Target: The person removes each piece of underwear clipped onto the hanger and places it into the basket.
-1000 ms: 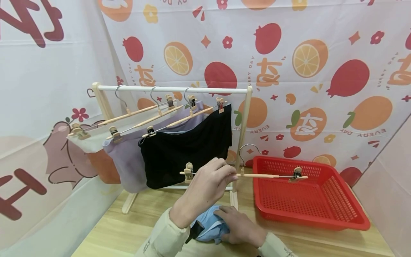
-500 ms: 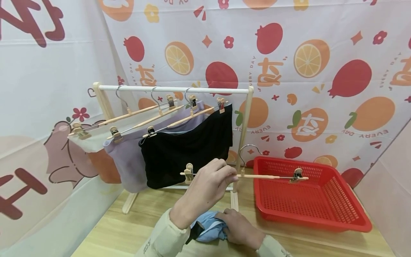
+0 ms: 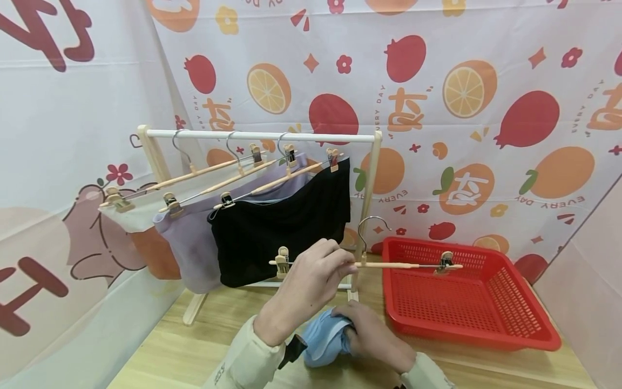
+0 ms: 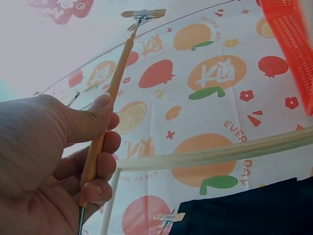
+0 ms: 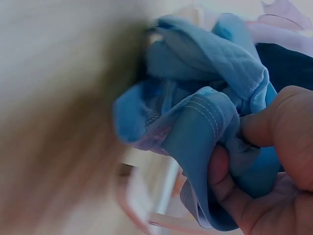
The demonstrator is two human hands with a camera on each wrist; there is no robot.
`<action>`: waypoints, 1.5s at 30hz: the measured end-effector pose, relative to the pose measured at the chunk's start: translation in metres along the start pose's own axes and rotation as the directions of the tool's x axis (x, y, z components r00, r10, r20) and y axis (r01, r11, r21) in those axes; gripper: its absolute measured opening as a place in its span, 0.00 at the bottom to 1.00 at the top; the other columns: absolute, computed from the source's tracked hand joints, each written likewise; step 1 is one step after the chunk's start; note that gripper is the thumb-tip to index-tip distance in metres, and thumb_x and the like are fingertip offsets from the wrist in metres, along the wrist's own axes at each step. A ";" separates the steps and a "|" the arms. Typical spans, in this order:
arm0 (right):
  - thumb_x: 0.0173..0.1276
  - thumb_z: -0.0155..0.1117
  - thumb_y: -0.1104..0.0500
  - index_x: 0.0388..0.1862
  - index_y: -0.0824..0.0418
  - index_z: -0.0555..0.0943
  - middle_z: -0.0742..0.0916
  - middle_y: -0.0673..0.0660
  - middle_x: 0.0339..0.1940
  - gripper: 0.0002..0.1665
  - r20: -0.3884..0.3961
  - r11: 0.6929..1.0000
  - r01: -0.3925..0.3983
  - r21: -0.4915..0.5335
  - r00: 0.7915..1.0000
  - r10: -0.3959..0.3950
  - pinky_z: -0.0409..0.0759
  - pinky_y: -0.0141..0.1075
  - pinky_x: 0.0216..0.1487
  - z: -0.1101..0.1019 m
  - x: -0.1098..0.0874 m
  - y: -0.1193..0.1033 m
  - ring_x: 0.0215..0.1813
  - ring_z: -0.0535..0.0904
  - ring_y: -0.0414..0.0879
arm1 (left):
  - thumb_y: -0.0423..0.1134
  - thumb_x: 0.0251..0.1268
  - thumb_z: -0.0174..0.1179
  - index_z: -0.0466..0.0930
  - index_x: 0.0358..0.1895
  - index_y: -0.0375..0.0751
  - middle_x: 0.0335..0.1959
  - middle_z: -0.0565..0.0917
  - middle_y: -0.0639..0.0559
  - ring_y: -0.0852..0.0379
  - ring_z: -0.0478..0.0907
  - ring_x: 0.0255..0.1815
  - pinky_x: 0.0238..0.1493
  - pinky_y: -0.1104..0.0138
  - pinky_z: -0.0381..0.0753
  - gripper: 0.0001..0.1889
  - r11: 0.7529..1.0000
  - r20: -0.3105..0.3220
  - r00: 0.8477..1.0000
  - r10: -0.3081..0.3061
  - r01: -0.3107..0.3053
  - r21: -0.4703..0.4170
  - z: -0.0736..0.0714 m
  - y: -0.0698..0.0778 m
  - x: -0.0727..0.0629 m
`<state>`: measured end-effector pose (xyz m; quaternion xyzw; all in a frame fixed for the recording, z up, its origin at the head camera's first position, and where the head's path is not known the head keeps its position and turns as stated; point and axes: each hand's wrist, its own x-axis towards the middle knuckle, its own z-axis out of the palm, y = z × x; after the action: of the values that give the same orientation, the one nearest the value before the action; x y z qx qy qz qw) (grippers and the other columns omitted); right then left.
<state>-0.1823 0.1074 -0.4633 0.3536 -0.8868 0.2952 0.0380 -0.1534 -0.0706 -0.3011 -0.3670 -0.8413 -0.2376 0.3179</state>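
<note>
My left hand (image 3: 316, 278) grips the wooden bar of a clip hanger (image 3: 389, 265), thumb and fingers wrapped round it in the left wrist view. The hanger is level, its metal hook pointing up and a clip at each end. Below, my right hand (image 3: 374, 329) pinches a bunched light-blue garment (image 3: 323, 337) between thumb and fingers. Stitched hems and folds of the blue cloth (image 5: 195, 117) show in the right wrist view; its full shape is hidden by the crumpling. The left forearm covers part of the cloth's near side in the head view.
A small rack (image 3: 262, 135) with a white rail stands at the back left. From it hang a black garment (image 3: 286, 232), a lilac garment (image 3: 189, 254) and a white-and-brown garment (image 3: 155, 251) on clip hangers. A red basket (image 3: 466, 337) sits to the right on the wooden table (image 3: 160, 346).
My right hand has raised the blue garment slightly and bunched it differently, its folds turned. The left hand and hanger have stayed almost in place.
</note>
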 end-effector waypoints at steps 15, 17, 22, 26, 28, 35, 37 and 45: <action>0.57 0.64 0.77 0.54 0.58 0.85 0.89 0.56 0.47 0.27 -0.384 0.984 -0.164 -0.064 0.914 0.127 0.85 0.41 0.45 -0.114 -0.020 0.003 0.43 0.83 0.45 | 0.41 0.67 0.67 0.86 0.38 0.46 0.30 0.81 0.59 0.64 0.71 0.33 0.33 0.77 0.73 0.04 0.999 -0.057 0.998 0.032 -0.032 0.008 -0.009 -0.001 0.004; 0.60 0.62 0.76 0.55 0.58 0.85 0.87 0.59 0.43 0.26 -0.396 0.974 -0.221 -0.049 0.900 0.184 0.81 0.35 0.32 -0.129 -0.025 0.011 0.32 0.79 0.42 | 0.41 0.67 0.67 0.86 0.38 0.46 0.30 0.81 0.59 0.64 0.71 0.33 0.33 0.77 0.73 0.03 0.999 -0.055 0.998 0.033 -0.032 0.006 -0.009 -0.001 0.005; 0.67 0.59 0.73 0.59 0.56 0.82 0.83 0.64 0.40 0.24 -0.364 0.943 -0.332 -0.001 0.879 0.309 0.69 0.32 0.18 -0.162 -0.040 0.035 0.18 0.70 0.40 | 0.40 0.66 0.68 0.86 0.37 0.46 0.29 0.80 0.59 0.64 0.71 0.33 0.33 0.77 0.72 0.04 0.999 -0.061 0.997 0.037 -0.036 0.009 -0.009 -0.001 0.006; 0.65 0.61 0.72 0.60 0.61 0.81 0.85 0.65 0.41 0.24 -0.387 0.921 -0.386 -0.058 0.859 0.336 0.69 0.33 0.25 -0.179 -0.050 0.059 0.28 0.76 0.48 | 0.40 0.64 0.70 0.86 0.37 0.46 0.28 0.80 0.59 0.64 0.70 0.32 0.32 0.77 0.71 0.04 0.999 -0.061 0.998 0.035 -0.035 0.010 -0.008 0.000 0.005; 0.65 0.61 0.72 0.61 0.63 0.79 0.85 0.67 0.43 0.24 -0.372 0.909 -0.410 -0.078 0.858 0.355 0.70 0.34 0.27 -0.186 -0.055 0.070 0.33 0.77 0.51 | 0.40 0.63 0.71 0.86 0.37 0.46 0.28 0.80 0.59 0.64 0.69 0.31 0.31 0.78 0.70 0.04 0.999 -0.057 0.998 0.033 -0.032 0.013 -0.007 0.001 0.005; 0.62 0.63 0.72 0.61 0.68 0.77 0.84 0.71 0.45 0.26 -0.288 0.876 -0.476 -0.080 0.852 0.437 0.72 0.36 0.30 -0.192 -0.068 0.105 0.38 0.78 0.54 | 0.41 0.64 0.70 0.86 0.37 0.46 0.28 0.80 0.59 0.64 0.69 0.31 0.31 0.78 0.70 0.04 0.999 -0.046 0.999 0.029 -0.028 0.018 -0.006 0.001 0.004; 0.61 0.63 0.72 0.60 0.69 0.78 0.84 0.71 0.45 0.26 -0.269 0.869 -0.489 -0.072 0.849 0.455 0.73 0.37 0.30 -0.192 -0.071 0.113 0.38 0.78 0.54 | 0.41 0.64 0.70 0.86 0.37 0.46 0.28 0.80 0.59 0.64 0.69 0.31 0.31 0.78 0.70 0.04 0.999 -0.045 0.999 0.030 -0.029 0.020 -0.006 0.001 0.004; 0.61 0.62 0.71 0.60 0.69 0.79 0.83 0.69 0.44 0.26 -0.187 0.830 -0.554 -0.063 0.824 0.535 0.74 0.37 0.27 -0.189 -0.074 0.138 0.34 0.78 0.50 | 0.41 0.64 0.70 0.86 0.37 0.46 0.29 0.81 0.59 0.64 0.70 0.32 0.32 0.78 0.71 0.04 1.000 -0.048 0.999 0.021 -0.020 0.020 -0.007 0.000 0.004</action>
<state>-0.2436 0.3352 -0.3964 0.0577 -0.9601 0.2702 0.0437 -0.1533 -0.0734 -0.2934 -0.3669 -0.8318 -0.2349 0.3439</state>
